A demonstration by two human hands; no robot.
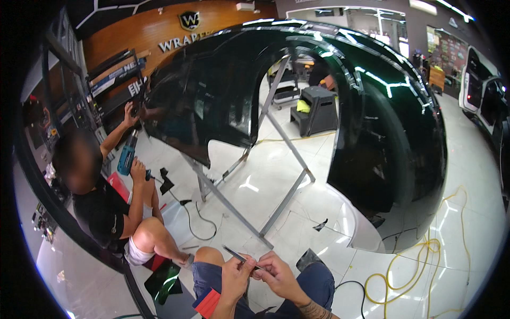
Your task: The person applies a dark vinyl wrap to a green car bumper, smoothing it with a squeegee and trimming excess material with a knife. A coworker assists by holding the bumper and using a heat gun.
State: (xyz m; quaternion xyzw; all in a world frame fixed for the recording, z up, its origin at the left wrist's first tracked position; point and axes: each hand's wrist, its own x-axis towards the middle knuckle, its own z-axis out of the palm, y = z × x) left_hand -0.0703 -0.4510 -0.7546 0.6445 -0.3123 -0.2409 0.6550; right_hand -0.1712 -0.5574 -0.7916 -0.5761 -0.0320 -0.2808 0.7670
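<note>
My left hand and my right hand meet in front of my knees, fingers closed around a slim dark knife-like tool. Its long end sticks out to the upper left; the other end is hidden by my fingers. Against my left wrist is a red and blue squeegee; whatever keeps it there is not clear. Ahead of me, a large glossy dark green car body panel rests on a grey metal stand. A strip of pale film spreads by its lower edge.
At the left, a seated person holds a teal heat gun near the panel. A yellow hose coils on the floor at right. Green film lies by my left knee. Behind the panel stands a black step stool.
</note>
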